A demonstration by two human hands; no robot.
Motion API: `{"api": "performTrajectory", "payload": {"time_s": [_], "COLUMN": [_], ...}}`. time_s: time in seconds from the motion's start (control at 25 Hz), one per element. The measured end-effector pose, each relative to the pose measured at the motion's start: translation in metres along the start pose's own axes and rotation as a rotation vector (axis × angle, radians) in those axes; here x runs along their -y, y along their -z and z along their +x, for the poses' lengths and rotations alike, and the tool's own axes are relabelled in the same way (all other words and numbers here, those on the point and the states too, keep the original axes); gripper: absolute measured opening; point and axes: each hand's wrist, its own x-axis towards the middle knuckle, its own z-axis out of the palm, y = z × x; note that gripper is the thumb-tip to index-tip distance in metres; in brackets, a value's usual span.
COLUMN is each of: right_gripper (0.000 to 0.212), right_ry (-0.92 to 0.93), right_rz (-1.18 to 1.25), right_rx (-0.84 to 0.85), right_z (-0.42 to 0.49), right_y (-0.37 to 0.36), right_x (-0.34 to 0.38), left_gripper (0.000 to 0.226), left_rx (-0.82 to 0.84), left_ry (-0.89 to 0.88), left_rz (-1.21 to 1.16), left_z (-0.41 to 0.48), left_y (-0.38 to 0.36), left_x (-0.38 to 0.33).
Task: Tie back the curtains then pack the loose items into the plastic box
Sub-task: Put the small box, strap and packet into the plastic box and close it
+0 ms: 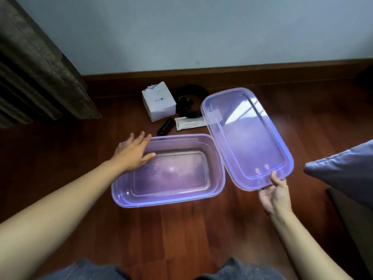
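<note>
A translucent purple plastic box (121, 196) sits open on the wooden floor, nothing inside it. My left hand (134, 151) hovers over its far left corner with fingers straight and spread. My right hand (275, 191) pinches the near edge of the box's purple lid (247, 136), holding it tilted to the right of the box. Beyond the box lie the loose items: a white carton (158, 103), a small black stick-shaped object (165, 127), a white sachet (189, 123) and a coiled black cable (189, 98). The grey-brown curtain (38, 73) hangs at the far left.
A pale blue wall with a dark wooden skirting board (282, 73) runs behind the items. A grey cushion (347, 168) juts in from the right edge over a piece of furniture. My knees show at the bottom of the view.
</note>
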Motion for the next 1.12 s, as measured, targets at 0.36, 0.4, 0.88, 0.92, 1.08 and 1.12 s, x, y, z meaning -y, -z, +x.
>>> {"api": "performTrajectory", "payload": {"time_s": [0.36, 0.4, 0.88, 0.92, 1.08, 1.12], "right_gripper": [0.034, 0.038, 0.059, 0.066, 0.071, 0.066], "right_ry": [0.014, 0.022, -0.018, 0.053, 0.611, 0.629], "right_rz": [0.144, 0.118, -0.753, -0.785, -1.062, -1.143], "right_rx": [-0.203, -0.220, -0.794, -0.808, -0.336, -0.142], "right_z": [0.004, 0.005, 0.002, -0.002, -0.010, -0.010], "right_y": [0.040, 0.042, 0.042, 0.034, -0.006, -0.023], "right_x": [-0.038, -0.040, -0.056, -0.054, -0.050, -0.048], "left_gripper": [0.074, 0.074, 0.075, 0.075, 0.074, 0.073], "left_rx": [0.000, -0.006, -0.014, -0.019, -0.038, -0.038], "left_ry": [0.002, 0.000, 0.007, 0.004, 0.010, 0.013], "left_rz": [0.057, 0.059, 0.073, 0.075, 0.092, 0.101], "left_z": [0.001, 0.000, -0.001, -0.001, -0.001, -0.001], "left_y": [0.001, 0.001, -0.001, -0.002, -0.005, -0.006], "left_x": [-0.002, -0.002, -0.003, -0.003, -0.002, -0.003]}}
